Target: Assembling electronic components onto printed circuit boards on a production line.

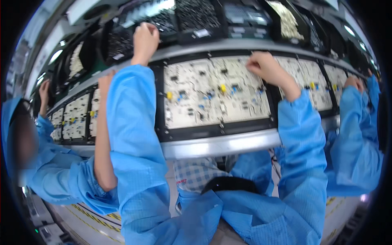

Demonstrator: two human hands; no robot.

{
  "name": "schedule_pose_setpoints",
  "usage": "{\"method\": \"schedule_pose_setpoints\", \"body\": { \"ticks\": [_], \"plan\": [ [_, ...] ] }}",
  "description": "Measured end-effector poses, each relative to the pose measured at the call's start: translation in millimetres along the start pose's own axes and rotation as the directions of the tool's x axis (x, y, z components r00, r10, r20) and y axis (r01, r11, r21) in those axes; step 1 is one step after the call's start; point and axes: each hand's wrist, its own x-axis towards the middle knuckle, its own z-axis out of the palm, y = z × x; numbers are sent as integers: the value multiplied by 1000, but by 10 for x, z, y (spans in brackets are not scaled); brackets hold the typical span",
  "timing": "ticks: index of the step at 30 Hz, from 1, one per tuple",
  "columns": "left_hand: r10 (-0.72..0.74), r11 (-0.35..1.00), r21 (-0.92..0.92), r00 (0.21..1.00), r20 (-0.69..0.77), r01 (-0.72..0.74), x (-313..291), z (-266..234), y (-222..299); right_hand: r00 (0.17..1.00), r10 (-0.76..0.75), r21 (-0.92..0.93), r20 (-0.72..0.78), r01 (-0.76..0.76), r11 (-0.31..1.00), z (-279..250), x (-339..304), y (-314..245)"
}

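Note:
My left hand (pixel 145 41) is raised over the far edge of the line, in front of trays of small black parts (pixel 163 20). Its fingers are curled together, and anything between them is too small to make out. Above the upper right part of a pale circuit board (pixel 183 112) is my right hand (pixel 263 67), fingertips pinched; what they hold, if anything, cannot be seen. The board carries yellow, blue and black components and sits in a black carrier frame (pixel 160 110).
A metal rail (pixel 220 146) runs along the near side. More boards in carriers (pixel 75 118) lie left and right. Behind stand bins, one with whitish parts (pixel 286 18). Co-workers in blue work close by on the left (pixel 65 175) and right (pixel 353 139).

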Motion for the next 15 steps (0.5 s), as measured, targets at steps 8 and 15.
{"method": "schedule_pose_setpoints", "body": {
  "ticks": [8,15],
  "plan": [
    [-92,986,167,856,508,7,349,-53,-97,996,69,-6,60,-69,998,-27,18,-188],
    [39,955,249,900,433,-161,282,-150,69,993,75,-63,90,-69,996,-58,67,-161]
  ]
}}
